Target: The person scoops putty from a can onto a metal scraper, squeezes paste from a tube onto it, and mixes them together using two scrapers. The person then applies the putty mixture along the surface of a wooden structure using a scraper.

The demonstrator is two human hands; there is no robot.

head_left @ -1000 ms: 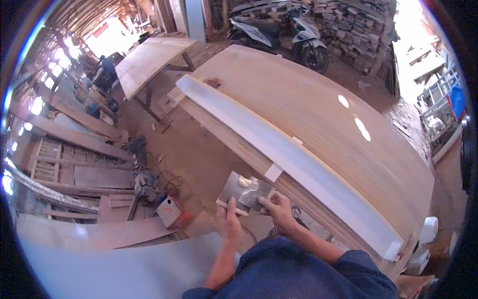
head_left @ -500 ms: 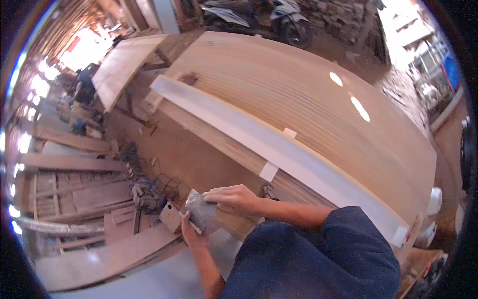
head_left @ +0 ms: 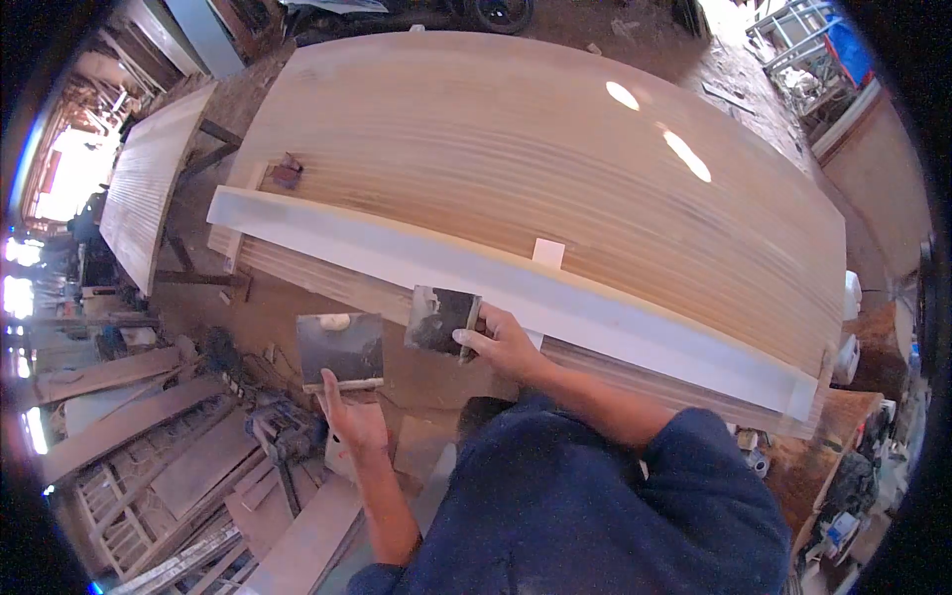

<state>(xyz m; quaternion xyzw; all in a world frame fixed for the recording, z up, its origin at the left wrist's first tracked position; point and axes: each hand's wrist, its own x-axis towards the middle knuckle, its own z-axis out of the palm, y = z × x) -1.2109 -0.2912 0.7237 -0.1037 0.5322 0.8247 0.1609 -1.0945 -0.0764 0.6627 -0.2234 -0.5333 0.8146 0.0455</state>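
Observation:
My left hand [head_left: 357, 428] is closed on the lower edge of a wide putty knife [head_left: 340, 355], its thumb lying on the dark flat blade. A pale lump of putty [head_left: 334, 322] sits near the blade's far edge. To the right, my right hand [head_left: 506, 345] pinches a second putty knife [head_left: 432, 322], its dark face smeared with grey-white residue. That blade overlaps the front edge of the bench in view; whether it touches cannot be made out. Beyond it runs a long white strip of board [head_left: 516, 297] lying across the wood panel.
A large wood-grained panel [head_left: 535, 129] fills the bench. Small white pieces, one a tab [head_left: 548, 253], stick out from the strip. A reddish-brown object [head_left: 288, 169] lies at its left. Another panel [head_left: 154, 188] rests on trestles. Planks [head_left: 203, 446] and a tool [head_left: 283, 431] lie lower left.
My hands have drawn apart: the two putty knives, earlier together, are now separate. The right one has moved toward the white strip. The head view has turned and the putty lump now shows.

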